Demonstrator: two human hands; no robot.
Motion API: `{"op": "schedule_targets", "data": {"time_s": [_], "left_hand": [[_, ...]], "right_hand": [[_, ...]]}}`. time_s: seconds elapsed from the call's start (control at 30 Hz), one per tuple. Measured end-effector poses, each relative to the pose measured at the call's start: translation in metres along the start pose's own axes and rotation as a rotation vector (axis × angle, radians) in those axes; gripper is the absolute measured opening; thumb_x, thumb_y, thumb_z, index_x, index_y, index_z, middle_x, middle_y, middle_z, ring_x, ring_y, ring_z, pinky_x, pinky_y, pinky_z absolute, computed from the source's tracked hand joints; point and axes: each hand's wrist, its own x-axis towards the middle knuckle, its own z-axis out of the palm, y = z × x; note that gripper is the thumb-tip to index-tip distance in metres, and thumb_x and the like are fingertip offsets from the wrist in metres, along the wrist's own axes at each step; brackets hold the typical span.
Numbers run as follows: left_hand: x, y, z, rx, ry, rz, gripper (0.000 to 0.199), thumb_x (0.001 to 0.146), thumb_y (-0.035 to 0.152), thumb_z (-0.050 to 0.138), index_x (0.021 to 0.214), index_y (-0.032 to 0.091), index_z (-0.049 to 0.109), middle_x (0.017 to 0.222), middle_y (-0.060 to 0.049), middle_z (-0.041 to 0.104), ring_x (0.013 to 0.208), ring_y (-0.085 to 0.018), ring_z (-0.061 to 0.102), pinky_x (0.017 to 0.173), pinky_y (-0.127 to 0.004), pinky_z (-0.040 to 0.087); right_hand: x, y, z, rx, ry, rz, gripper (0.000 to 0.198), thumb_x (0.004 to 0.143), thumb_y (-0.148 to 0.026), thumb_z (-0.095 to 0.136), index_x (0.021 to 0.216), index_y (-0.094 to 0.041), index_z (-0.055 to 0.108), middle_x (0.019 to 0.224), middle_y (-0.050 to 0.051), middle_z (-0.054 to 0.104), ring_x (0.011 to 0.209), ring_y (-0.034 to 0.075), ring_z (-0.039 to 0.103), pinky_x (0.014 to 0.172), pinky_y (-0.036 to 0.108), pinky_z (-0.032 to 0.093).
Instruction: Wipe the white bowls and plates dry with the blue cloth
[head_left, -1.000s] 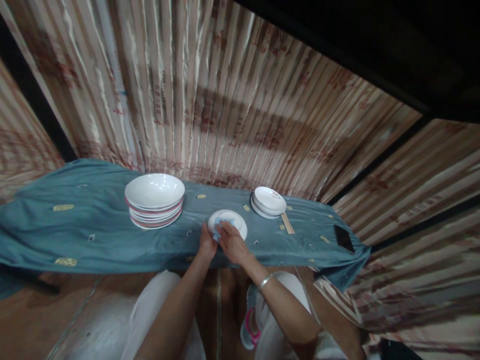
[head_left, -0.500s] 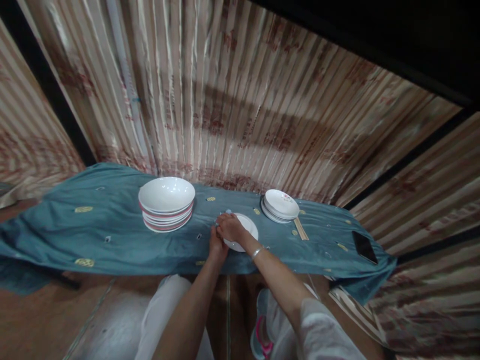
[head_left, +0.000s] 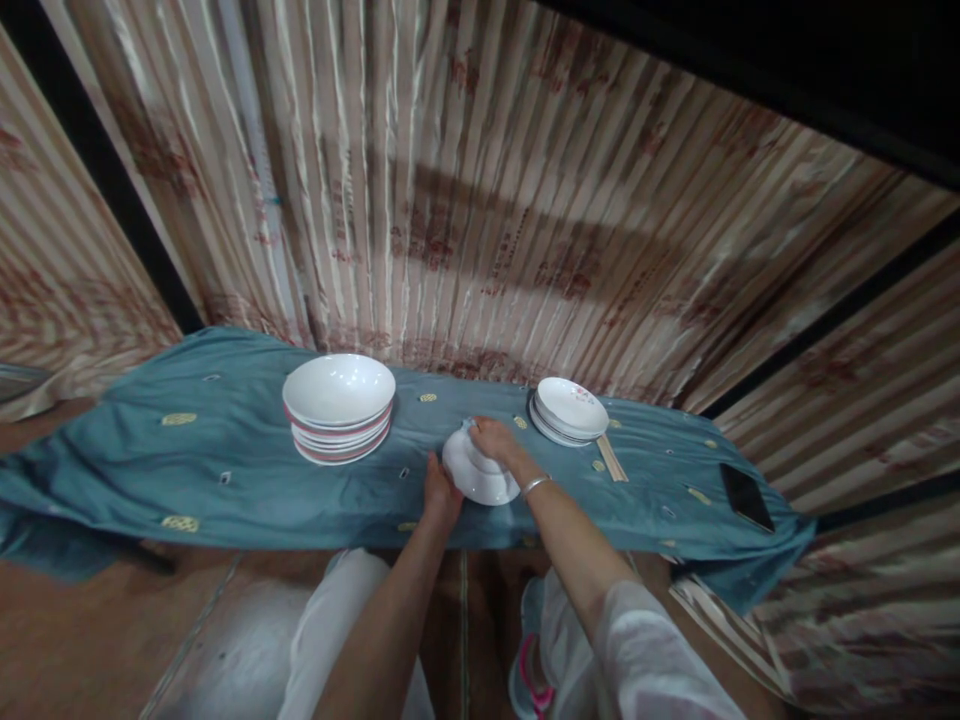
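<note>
A white plate (head_left: 484,482) is held near the front middle of the table, its underside with a foot ring seemingly turned up. My left hand (head_left: 441,488) grips the plate by its left edge, fingers partly hidden beneath it. On the plate's far side, my right hand (head_left: 495,440) is closed on a small light-blue cloth (head_left: 468,425), pressed against the plate. Only a scrap of the cloth shows past the fingers.
A stack of large white bowls (head_left: 339,392) with red bands stands left. Right of my hands are a stack of small plates (head_left: 571,408), wooden chopsticks (head_left: 611,458) and a black phone (head_left: 746,496). A teal cloth (head_left: 255,500) covers the table; a striped curtain (head_left: 450,200) hangs behind.
The plate has been turned over, from its inner face to what looks like its underside. My right hand has shifted right along its far edge with the cloth. The view has moved slightly.
</note>
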Motion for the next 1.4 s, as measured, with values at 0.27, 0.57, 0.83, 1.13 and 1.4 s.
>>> {"op": "schedule_targets", "data": {"time_s": [0.27, 0.57, 0.83, 1.13, 1.4], "left_hand": [[-0.003, 0.0, 0.003, 0.002, 0.008, 0.002, 0.05, 0.097, 0.044, 0.031, 0.118, 0.009, 0.059, 0.101, -0.016, 0.072, 0.101, -0.026, 0.068, 0.089, -0.035, 0.052], [-0.009, 0.002, 0.007, 0.008, 0.032, 0.01, 0.047, 0.097, 0.041, 0.031, 0.115, 0.009, 0.061, 0.097, -0.014, 0.073, 0.099, -0.024, 0.068, 0.09, -0.033, 0.052], [-0.012, 0.001, 0.01, 0.007, 0.043, 0.041, 0.045, 0.098, 0.039, 0.03, 0.113, 0.011, 0.062, 0.096, -0.012, 0.074, 0.103, -0.023, 0.067, 0.089, -0.032, 0.053], [-0.013, 0.001, 0.011, -0.002, -0.002, 0.047, 0.05, 0.099, 0.039, 0.025, 0.113, 0.009, 0.063, 0.097, -0.013, 0.074, 0.1, -0.023, 0.068, 0.088, -0.032, 0.053], [-0.012, 0.002, 0.007, 0.005, -0.049, 0.038, 0.051, 0.098, 0.04, 0.025, 0.113, 0.008, 0.063, 0.093, -0.014, 0.074, 0.094, -0.025, 0.07, 0.083, -0.036, 0.056]], "right_hand": [[-0.024, 0.037, 0.014, 0.106, 0.091, 0.111, 0.043, 0.096, -0.023, 0.029, 0.128, -0.017, 0.058, 0.126, 0.008, 0.065, 0.111, 0.018, 0.062, 0.1, 0.03, 0.04], [-0.058, 0.046, 0.038, 0.173, 0.233, 0.228, 0.049, 0.095, -0.024, 0.024, 0.133, -0.014, 0.052, 0.132, 0.011, 0.059, 0.12, 0.021, 0.056, 0.104, 0.034, 0.04], [-0.086, 0.024, 0.063, 0.273, 0.413, 0.359, 0.051, 0.095, -0.025, 0.023, 0.136, -0.004, 0.046, 0.141, 0.019, 0.049, 0.136, 0.023, 0.04, 0.111, 0.039, 0.032], [-0.111, -0.006, 0.074, 0.245, 0.417, 0.426, 0.057, 0.097, -0.031, 0.023, 0.143, 0.0, 0.034, 0.149, 0.027, 0.034, 0.142, 0.029, 0.028, 0.112, 0.047, 0.03], [-0.129, -0.029, 0.099, 0.344, 0.673, 0.267, 0.055, 0.097, -0.03, 0.027, 0.143, 0.0, 0.033, 0.151, 0.027, 0.028, 0.146, 0.031, 0.015, 0.112, 0.055, 0.028]]}}
